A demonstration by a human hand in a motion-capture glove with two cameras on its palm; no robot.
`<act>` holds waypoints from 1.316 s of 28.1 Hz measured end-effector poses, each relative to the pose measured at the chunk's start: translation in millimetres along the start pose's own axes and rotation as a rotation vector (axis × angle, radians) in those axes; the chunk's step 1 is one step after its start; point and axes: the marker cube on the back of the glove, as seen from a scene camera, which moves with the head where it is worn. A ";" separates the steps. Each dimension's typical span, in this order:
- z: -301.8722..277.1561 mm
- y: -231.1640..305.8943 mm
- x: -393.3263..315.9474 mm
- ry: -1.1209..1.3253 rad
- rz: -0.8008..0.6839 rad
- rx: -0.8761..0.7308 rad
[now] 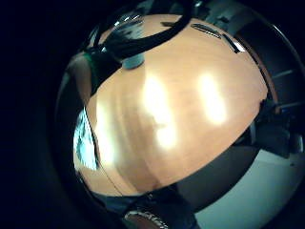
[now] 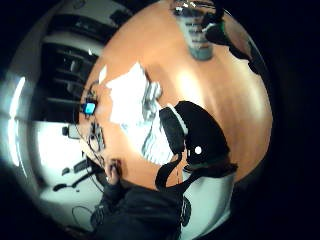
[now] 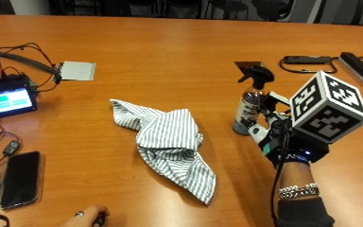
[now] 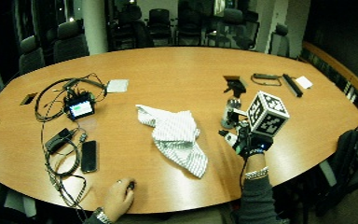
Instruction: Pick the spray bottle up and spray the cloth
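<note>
The clear spray bottle point(image 3: 249, 108) with a black trigger head stands upright on the wooden table point(image 3: 169, 52), right of centre. My gloved right hand point(image 3: 274, 137) is just to its right and nearer the front edge, close to the bottle's base without gripping it. Both palm views show the bottle point(image 1: 133, 59) point(image 2: 200, 40) a short way off, beyond the outstretched fingers. The striped grey-and-white cloth point(image 3: 169, 142) lies crumpled on the table to the left of the bottle. It also shows in the wide outside view point(image 4: 179, 135).
At the left are a small lit screen point(image 3: 6, 100) with cables, a black phone point(image 3: 21, 179) and a grey pad point(image 3: 78, 71). Black items point(image 3: 304, 60) lie at the far right. The person's bare left hand point(image 3: 87, 215) rests at the front edge.
</note>
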 end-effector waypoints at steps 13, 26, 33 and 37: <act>20.0 -76.9 6.2 -0.386 0.258 0.197; 46.2 -108.9 24.3 -0.740 0.322 0.101; 49.0 -117.8 24.7 -0.788 0.245 0.250; 47.6 -112.7 22.4 -0.733 0.188 0.389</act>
